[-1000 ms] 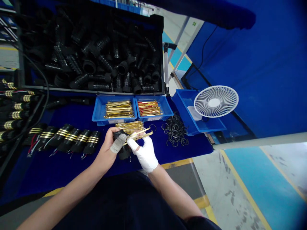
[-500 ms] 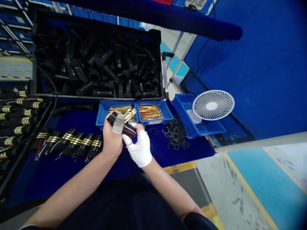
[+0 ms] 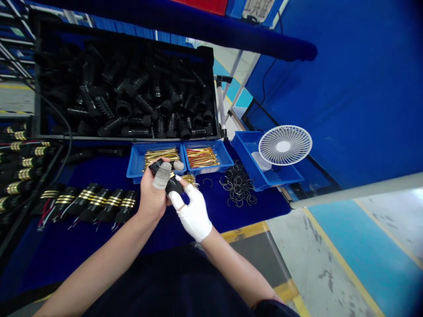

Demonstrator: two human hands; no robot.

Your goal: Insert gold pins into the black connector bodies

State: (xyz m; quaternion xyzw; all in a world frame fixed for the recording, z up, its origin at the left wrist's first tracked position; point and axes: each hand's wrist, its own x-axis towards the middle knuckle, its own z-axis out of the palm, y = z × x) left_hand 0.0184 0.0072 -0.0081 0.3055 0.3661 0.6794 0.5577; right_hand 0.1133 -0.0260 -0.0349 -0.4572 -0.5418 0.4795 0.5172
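Observation:
Both hands hold a black slip ring (image 3: 174, 185), a ribbed cylinder with a little gold showing, above the blue-covered bench. My left hand (image 3: 152, 191), a grey cover on its thumb, closes around the upper end. My right hand (image 3: 194, 215), in a white glove with bare fingertips, grips the lower end between thumb and fingers. Gold strips (image 3: 190, 179) show just beyond the right fingers; whether they touch the part I cannot tell. Behind the hands stand a blue bin of gold strips (image 3: 161, 155) and another of red and gold strips (image 3: 202, 157).
Black ribbed sleeves fill a large crate (image 3: 128, 137) at the back. Several banded slip rings with wires (image 3: 107, 204) stand left, beside a loaded rack (image 3: 20, 174). Open black rings (image 3: 238, 185) lie in a pile right, near a white fan (image 3: 286, 145) over a blue tray (image 3: 280, 178).
The gold strips that stuck up between my hands no longer show there. The slip ring has turned, hiding its red and white wires, and the right fingers have shifted on it.

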